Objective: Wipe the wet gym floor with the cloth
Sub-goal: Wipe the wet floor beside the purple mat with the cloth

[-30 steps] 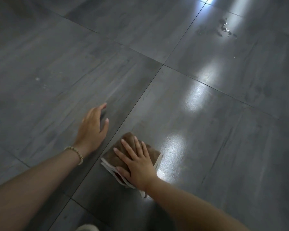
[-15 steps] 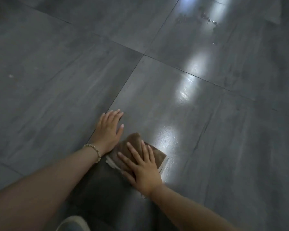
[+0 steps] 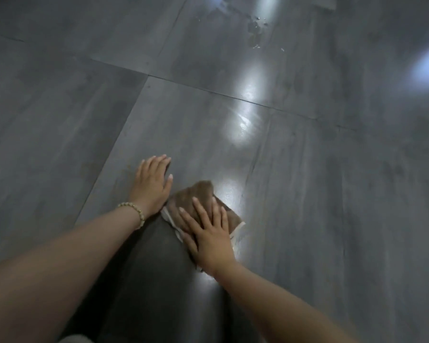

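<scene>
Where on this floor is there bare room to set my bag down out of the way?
The floor left of the left hand lies bare, and so does the broad stretch right of the cloth. It is crowded in the middle, where the right hand presses the cloth close beside the left hand. Water drops sit near the top edge.

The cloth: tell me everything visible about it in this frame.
The cloth is brown, soft-looking fabric with a pale, whitish edge showing at its left and right sides. It lies folded and slightly rumpled on the grey tiled floor. The right hand presses on it with straight, spread fingers, covering its near part. The left hand rests on the floor just left of it; whether they touch is unclear.
</scene>
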